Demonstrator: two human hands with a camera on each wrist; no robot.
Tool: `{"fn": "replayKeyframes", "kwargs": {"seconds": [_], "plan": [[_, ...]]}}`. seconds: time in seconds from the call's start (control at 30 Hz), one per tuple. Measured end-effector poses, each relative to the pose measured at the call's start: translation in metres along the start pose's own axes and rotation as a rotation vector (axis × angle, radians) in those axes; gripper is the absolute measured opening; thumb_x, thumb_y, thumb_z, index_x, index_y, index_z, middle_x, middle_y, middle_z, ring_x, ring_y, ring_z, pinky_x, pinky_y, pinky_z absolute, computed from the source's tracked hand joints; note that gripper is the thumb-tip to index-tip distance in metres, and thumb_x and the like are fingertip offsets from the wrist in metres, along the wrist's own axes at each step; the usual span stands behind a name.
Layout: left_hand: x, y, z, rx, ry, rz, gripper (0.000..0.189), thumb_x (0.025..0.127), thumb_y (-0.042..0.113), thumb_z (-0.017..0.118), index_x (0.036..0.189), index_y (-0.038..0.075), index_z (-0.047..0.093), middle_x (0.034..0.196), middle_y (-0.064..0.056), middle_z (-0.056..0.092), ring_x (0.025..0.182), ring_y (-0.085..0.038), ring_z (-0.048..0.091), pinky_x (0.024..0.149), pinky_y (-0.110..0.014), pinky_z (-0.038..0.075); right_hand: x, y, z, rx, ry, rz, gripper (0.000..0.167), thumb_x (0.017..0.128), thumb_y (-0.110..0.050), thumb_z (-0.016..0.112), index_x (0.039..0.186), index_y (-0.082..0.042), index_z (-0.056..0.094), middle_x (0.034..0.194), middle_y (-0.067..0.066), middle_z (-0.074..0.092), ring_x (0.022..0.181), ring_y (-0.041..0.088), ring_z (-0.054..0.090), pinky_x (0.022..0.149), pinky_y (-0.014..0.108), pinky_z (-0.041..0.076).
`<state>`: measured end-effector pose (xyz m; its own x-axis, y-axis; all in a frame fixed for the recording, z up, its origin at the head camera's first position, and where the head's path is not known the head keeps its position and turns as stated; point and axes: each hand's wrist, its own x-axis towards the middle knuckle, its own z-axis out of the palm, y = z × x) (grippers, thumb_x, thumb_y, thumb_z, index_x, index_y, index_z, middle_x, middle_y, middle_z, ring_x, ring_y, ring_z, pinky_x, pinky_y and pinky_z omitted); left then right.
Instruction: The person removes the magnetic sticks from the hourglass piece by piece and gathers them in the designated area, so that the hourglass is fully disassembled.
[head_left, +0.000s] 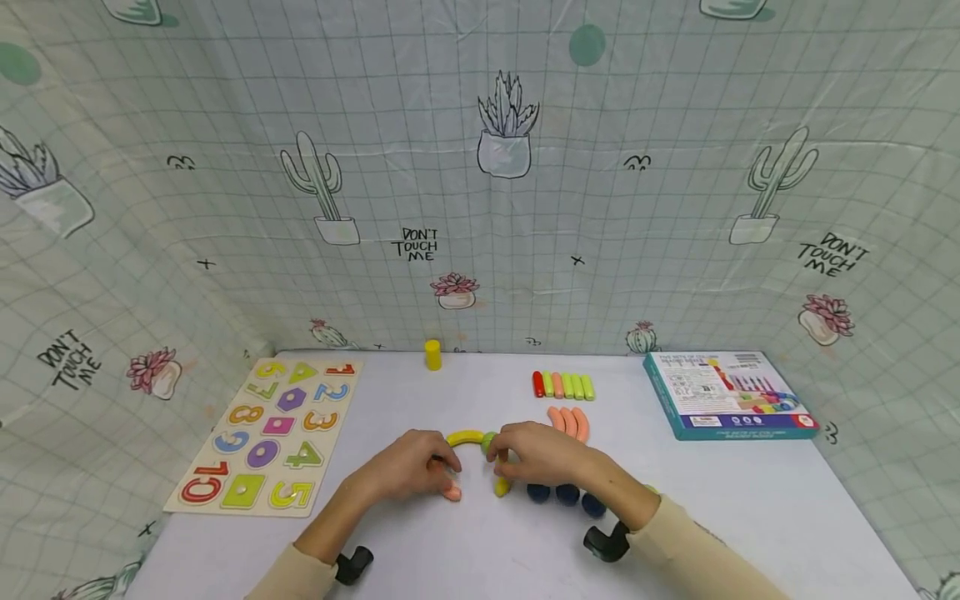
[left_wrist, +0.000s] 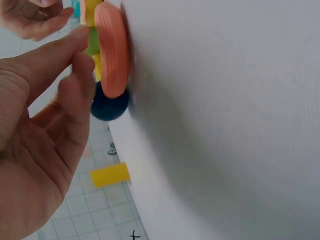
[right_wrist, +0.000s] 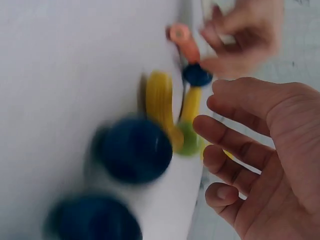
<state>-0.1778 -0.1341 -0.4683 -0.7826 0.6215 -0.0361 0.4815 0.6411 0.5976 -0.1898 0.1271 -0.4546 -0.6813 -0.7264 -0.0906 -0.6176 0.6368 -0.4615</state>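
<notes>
My left hand [head_left: 416, 464] is beside a curved orange piece [left_wrist: 114, 52], its thumb and index fingertips close to that piece in the left wrist view. A dark blue ball [right_wrist: 197, 76] touches the orange piece's end; the left hand covers this ball in the head view. From the ball, a curved yellow piece [head_left: 465, 437] leads to a green ball [head_left: 488, 442]. Another yellow curved piece [right_wrist: 160, 100] extends from the green ball toward the person. Over this side hovers my right hand [head_left: 540, 452], fingers loosely bent, nothing between them in the right wrist view.
Several dark blue balls [head_left: 567, 494] lie under the right forearm. Behind are orange curved pieces [head_left: 568, 422] and a row of short sticks [head_left: 562, 385]. A yellow cylinder [head_left: 432, 355] stands at the back. A number puzzle board [head_left: 258, 433] lies left, a box [head_left: 731, 396] right.
</notes>
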Motion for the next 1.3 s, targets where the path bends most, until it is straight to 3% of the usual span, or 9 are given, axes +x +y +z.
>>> {"fn": "replayKeyframes", "kwargs": {"seconds": [0.1,0.2,0.57,0.87,1.1,1.3], "plan": [[0.000,-0.002,-0.004,0.073,0.099,-0.018,0.013,0.086,0.011,0.078,0.099,0.014,0.079,0.100,0.006,0.066,0.087,-0.014,0.061,0.074,-0.029,0.048,0.012,-0.012,0.007,-0.015,-0.011,-0.032,0.018,0.094,-0.025,0.071,0.110,-0.016,0.074,0.092,-0.014,0.062,0.082,0.002,0.057,0.076,0.022,0.050],[0.002,-0.005,-0.004,0.134,0.152,-0.046,0.015,0.086,0.009,0.078,0.099,0.016,0.079,0.106,0.005,0.066,0.093,-0.018,0.063,0.074,-0.034,0.050,0.023,-0.022,0.018,-0.051,-0.026,-0.033,0.021,0.091,-0.031,0.074,0.108,-0.018,0.075,0.088,-0.016,0.060,0.078,0.000,0.054,0.071,0.021,0.048],[0.006,-0.006,-0.004,0.136,0.147,-0.101,0.016,0.086,0.006,0.078,0.096,0.018,0.080,0.106,0.004,0.068,0.096,-0.020,0.064,0.078,-0.042,0.052,0.045,-0.041,0.041,-0.159,0.012,-0.007,0.029,0.081,-0.044,0.083,0.097,-0.023,0.072,0.074,-0.016,0.052,0.068,-0.001,0.049,0.060,0.019,0.041],[0.007,-0.009,-0.004,0.098,0.148,-0.096,0.016,0.085,0.005,0.079,0.098,0.015,0.079,0.104,0.003,0.069,0.099,-0.021,0.065,0.085,-0.043,0.051,0.043,-0.039,0.038,-0.168,-0.039,-0.061,0.010,0.083,-0.025,0.082,0.086,-0.024,0.073,0.075,-0.018,0.057,0.068,-0.002,0.049,0.063,0.016,0.041],[0.008,-0.010,-0.003,0.080,0.150,-0.109,0.017,0.084,0.005,0.080,0.097,0.016,0.080,0.104,0.003,0.069,0.099,-0.021,0.065,0.084,-0.043,0.052,0.033,-0.030,0.025,0.038,-0.083,-0.015,0.007,0.088,-0.018,0.074,0.091,-0.024,0.076,0.079,-0.019,0.063,0.070,-0.001,0.055,0.065,0.018,0.047],[0.007,-0.010,-0.003,0.087,0.152,-0.103,0.014,0.084,0.007,0.081,0.096,0.014,0.080,0.104,0.002,0.069,0.099,-0.022,0.065,0.084,-0.043,0.053,0.021,-0.015,-0.002,0.213,-0.014,0.023,0.010,0.092,-0.019,0.072,0.101,-0.020,0.075,0.085,-0.016,0.065,0.071,0.004,0.056,0.064,0.021,0.048]]}}
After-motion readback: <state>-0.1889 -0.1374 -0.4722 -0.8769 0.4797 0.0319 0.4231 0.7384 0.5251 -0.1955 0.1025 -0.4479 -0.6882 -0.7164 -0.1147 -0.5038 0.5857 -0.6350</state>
